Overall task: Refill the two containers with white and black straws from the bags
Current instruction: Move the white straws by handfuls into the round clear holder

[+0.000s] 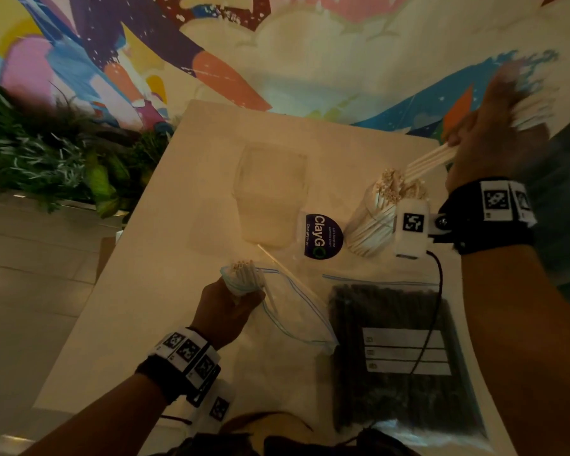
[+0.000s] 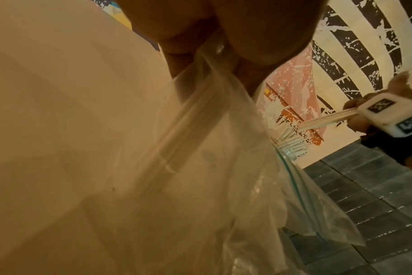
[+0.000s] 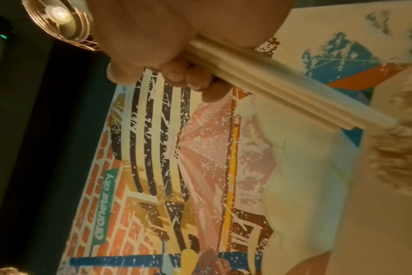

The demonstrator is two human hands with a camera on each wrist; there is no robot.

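My right hand [image 1: 494, 139] grips a bundle of white straws [image 1: 430, 161], their lower ends at the mouth of a clear container [image 1: 372, 222] packed with white straws. The wrist view shows the fingers [image 3: 195, 81] curled round that bundle [image 3: 282, 87]. My left hand [image 1: 227, 311] holds the neck of a clear zip bag [image 1: 297, 307] bunched around a few white straws [image 1: 244, 273]; its fingers [image 2: 259, 37] pinch the plastic [image 2: 200, 130]. A second clear container [image 1: 270, 192] stands empty behind. A bag of black straws [image 1: 399, 357] lies flat at the front right.
A round ClayGo label [image 1: 323, 236] sits between the two containers. One loose white straw [image 1: 273, 258] lies on the white table [image 1: 165, 258]. Green plants [image 1: 46, 153] stand to the left, a painted mural wall behind. A black cable [image 1: 431, 324] crosses the black-straw bag.
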